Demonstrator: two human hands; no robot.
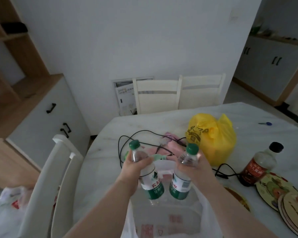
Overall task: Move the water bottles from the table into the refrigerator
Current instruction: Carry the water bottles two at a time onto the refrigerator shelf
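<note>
Two-handed grasp, left of the yellow bag (212, 140).
My left hand (138, 166) grips the left bottle (151, 183) — my right hand (194, 166), the right bottle (180, 184).

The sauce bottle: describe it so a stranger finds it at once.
On the white table, right of the yellow plastic bag, stands the sauce bottle. Unlike the green-capped water bottles, it has a black cap and red label.
</note>
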